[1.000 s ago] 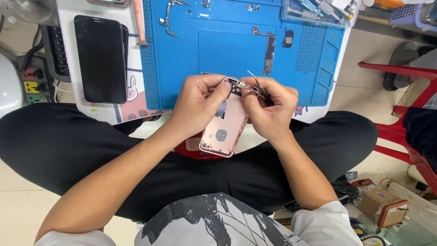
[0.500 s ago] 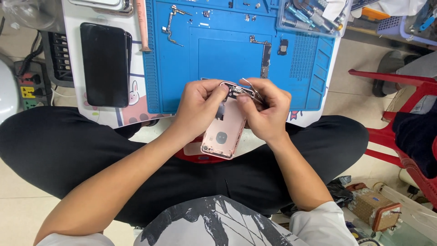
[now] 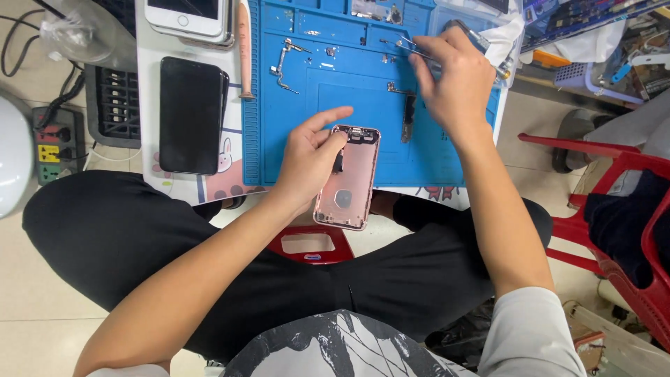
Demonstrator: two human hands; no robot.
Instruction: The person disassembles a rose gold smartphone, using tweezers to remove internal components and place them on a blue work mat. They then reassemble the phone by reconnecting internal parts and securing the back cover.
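Observation:
My left hand (image 3: 311, 152) holds a pink phone housing (image 3: 348, 180) by its left edge, open side up, over the front edge of the blue work mat (image 3: 349, 91). My right hand (image 3: 452, 77) is stretched out to the mat's far right and pinches thin metal tweezers (image 3: 408, 47), their tips pointing left over the mat. A dark narrow circuit board (image 3: 407, 120) lies on the mat between the hands. Small metal brackets (image 3: 283, 61) and screws lie on the mat's upper left.
A black phone (image 3: 190, 115) lies face up left of the mat, a white phone (image 3: 188, 14) beyond it. A pink-handled tool (image 3: 244, 52) lies along the mat's left edge. A power strip (image 3: 50, 143) sits on the floor at left. A red plastic chair (image 3: 614, 209) stands at right.
My right hand has left the phone housing and reached to the mat's far right with the tweezers. The left hand now holds the housing alone. The camera has come closer.

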